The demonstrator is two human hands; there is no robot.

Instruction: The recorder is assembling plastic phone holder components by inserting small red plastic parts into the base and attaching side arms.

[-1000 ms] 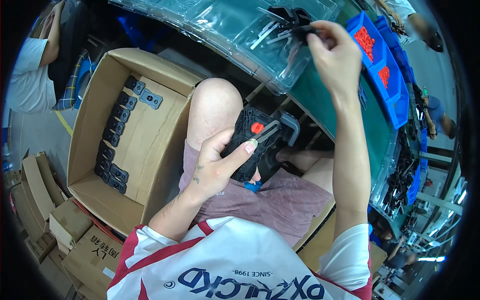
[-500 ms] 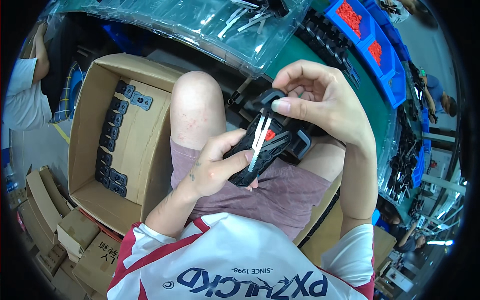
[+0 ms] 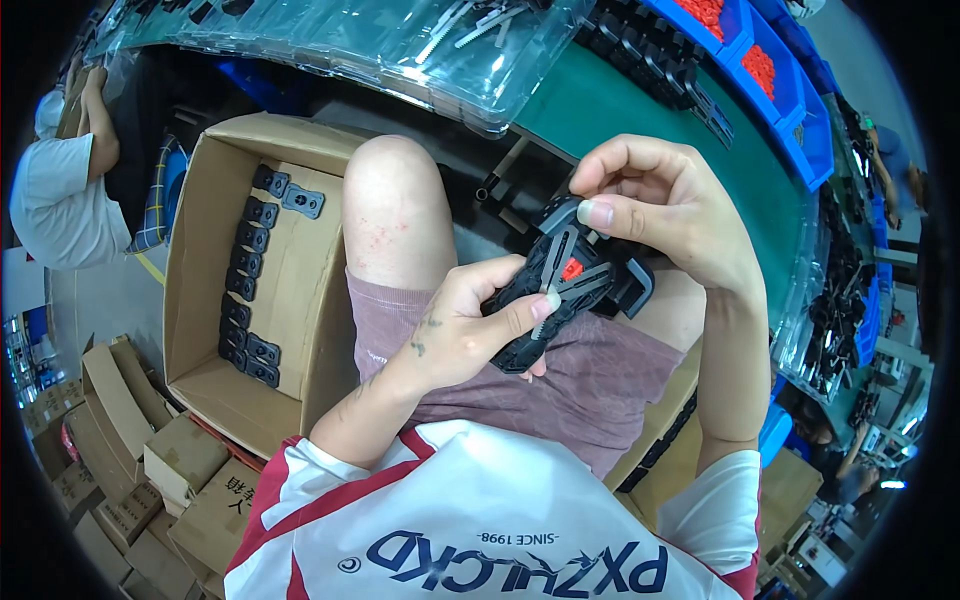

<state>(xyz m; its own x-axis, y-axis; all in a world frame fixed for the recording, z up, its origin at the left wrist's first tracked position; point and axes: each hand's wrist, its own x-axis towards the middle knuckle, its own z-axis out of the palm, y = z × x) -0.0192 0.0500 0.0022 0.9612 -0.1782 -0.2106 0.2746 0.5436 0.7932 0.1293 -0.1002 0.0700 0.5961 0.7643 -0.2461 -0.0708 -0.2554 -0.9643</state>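
- In the head view, the left hand is gripping a black housing above the shorts, its thumb pressing on the top and its fingers wrapping underneath, mostly hidden.
- The housing is leaning, its far end pointing toward the far right.
- Two slotted grey arms are lying across its top in a V, with a red piece showing between them.
- The right hand is pinching a black cap between thumb and fingers at the housing's far end; whether the cap is joined to it, I cannot tell.
- A dark bracket is sticking out on the housing's right side.
- To the left, a carton is holding dark plates, mostly lining up along its left side.
- On the far side, a green counter is carrying a clear tray with pale toothed strips, black parts and blue bins containing red bits.
- At the far left, a co-worker in a pale top is sitting.
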